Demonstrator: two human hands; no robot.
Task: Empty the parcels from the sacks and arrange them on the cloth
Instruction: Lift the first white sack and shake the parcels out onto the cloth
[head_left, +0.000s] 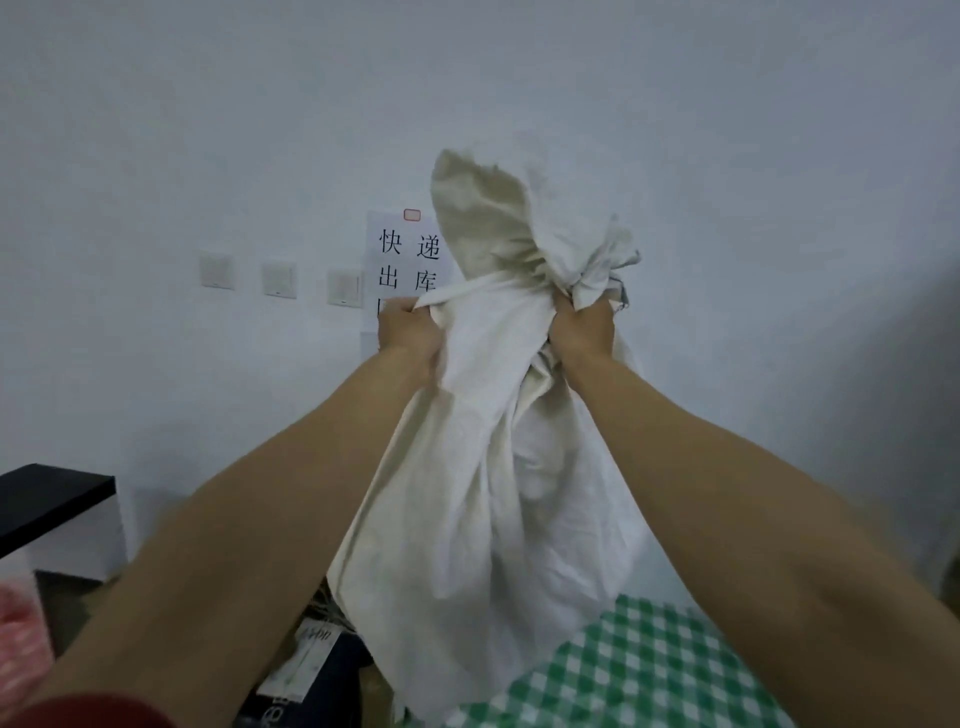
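Observation:
A large white woven sack (483, 519) hangs in front of me, held up high against the wall. My left hand (408, 332) grips a fold of it on the left. My right hand (584, 330) grips a bunched part on the right, and the sack's loose end flops upward above both hands. The sack's lower end hangs down to the edge of the green and white checked cloth (649, 670) at the bottom right. A dark parcel with a white label (306, 670) lies below the sack at the bottom centre. I cannot see what the sack holds.
A paper sign with printed characters (400, 260) and three wall switches (278, 279) are on the white wall behind. A black and white box-like unit (57, 514) stands at the left. Something pink (21, 634) shows at the lower left edge.

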